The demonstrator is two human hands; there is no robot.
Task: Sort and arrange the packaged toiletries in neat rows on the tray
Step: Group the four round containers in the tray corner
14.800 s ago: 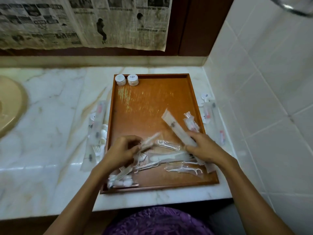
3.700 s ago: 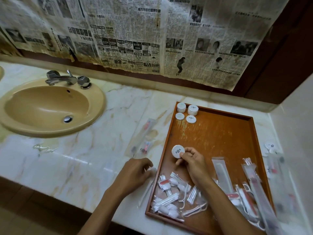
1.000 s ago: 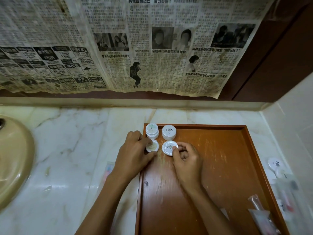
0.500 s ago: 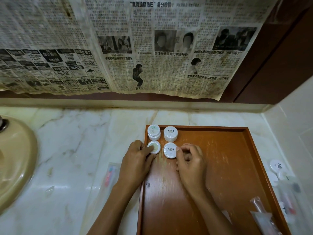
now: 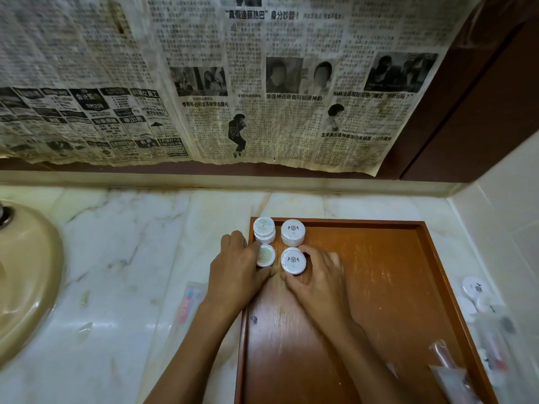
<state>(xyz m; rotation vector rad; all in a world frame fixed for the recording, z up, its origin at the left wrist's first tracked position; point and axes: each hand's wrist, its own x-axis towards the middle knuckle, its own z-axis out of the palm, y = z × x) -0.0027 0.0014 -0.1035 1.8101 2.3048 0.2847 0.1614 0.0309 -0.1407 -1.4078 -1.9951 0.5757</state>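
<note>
An orange-brown wooden tray (image 5: 379, 287) lies on the marble counter. In its far left corner stand small round white packaged soaps in two rows: a stack of two (image 5: 264, 229) and a taller stack (image 5: 292, 232) behind, a single disc (image 5: 266, 255) and another stack (image 5: 293, 260) in front. My left hand (image 5: 236, 269) rests on the tray's left rim, fingers against the front left disc. My right hand (image 5: 318, 278) curls around the front right stack, thumb and fingers on its sides. Clear-wrapped packets (image 5: 449, 371) lie in the tray's near right corner.
A beige sink basin (image 5: 26, 275) sits at the left. A wrapped toothbrush (image 5: 186, 304) lies on the counter left of the tray. More white discs (image 5: 474, 287) and wrapped items (image 5: 495, 345) lie to the right, against the tiled wall. Newspaper covers the back wall.
Since a second ago both hands have stayed at the front pair of soaps, nudging them slightly closer to the back pair. Earlier, the right hand carried a disc up from the pile at the tray's near end.
</note>
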